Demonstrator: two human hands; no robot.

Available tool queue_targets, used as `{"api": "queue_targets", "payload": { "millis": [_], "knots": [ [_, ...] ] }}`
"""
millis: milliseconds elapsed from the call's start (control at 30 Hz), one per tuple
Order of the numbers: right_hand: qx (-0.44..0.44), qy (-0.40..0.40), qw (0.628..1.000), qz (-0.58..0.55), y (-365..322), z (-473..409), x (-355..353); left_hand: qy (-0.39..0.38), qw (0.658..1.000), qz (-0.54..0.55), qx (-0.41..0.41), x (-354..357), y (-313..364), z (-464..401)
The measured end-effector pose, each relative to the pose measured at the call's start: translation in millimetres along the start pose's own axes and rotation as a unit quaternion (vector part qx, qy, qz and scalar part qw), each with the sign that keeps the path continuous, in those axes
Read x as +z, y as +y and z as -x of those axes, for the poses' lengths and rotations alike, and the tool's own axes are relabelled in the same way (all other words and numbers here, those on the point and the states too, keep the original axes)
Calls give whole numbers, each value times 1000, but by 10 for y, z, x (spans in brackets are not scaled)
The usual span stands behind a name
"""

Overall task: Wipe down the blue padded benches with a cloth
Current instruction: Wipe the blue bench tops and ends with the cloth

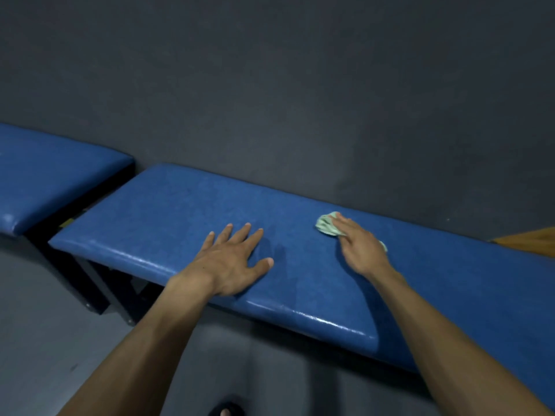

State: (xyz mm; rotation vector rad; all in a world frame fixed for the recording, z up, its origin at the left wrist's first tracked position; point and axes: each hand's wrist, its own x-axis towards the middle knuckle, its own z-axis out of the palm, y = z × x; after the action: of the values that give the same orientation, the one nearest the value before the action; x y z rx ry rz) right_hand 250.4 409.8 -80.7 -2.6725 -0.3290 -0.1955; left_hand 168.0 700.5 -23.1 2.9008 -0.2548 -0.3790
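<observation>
While the left hand (231, 264) lies flat with spread fingers on the near blue padded bench (300, 280), the right hand (359, 246) presses a pale green cloth (326, 228) near its far edge, mid-wipe; next, likely sweeping toward the unwiped second bench (45, 178).

Two bare forearms, no sleeves seen, left hand (232, 261), right hand (359, 246), dark sandal (226, 409) worn at 6 o'clock
</observation>
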Motion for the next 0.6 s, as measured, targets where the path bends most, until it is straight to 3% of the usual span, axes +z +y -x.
{"api": "queue_targets", "payload": {
  "millis": [200, 367, 500, 600],
  "knots": [
    [57, 11, 998, 33, 171, 522, -124, 14, 1000, 1, -12, -93, 124, 244],
    [47, -10, 997, 56, -15, 807, -72, 11, 999, -28, -21, -207, 182, 503],
    [35, -29, 997, 57, 35, 948, -189, 74, 997, -25, -10, -169, 138, 635],
    [40, -20, 998, 45, 52, 990, -173, 52, 998, -38, 16, 88, 44, 652]
  ]
}}
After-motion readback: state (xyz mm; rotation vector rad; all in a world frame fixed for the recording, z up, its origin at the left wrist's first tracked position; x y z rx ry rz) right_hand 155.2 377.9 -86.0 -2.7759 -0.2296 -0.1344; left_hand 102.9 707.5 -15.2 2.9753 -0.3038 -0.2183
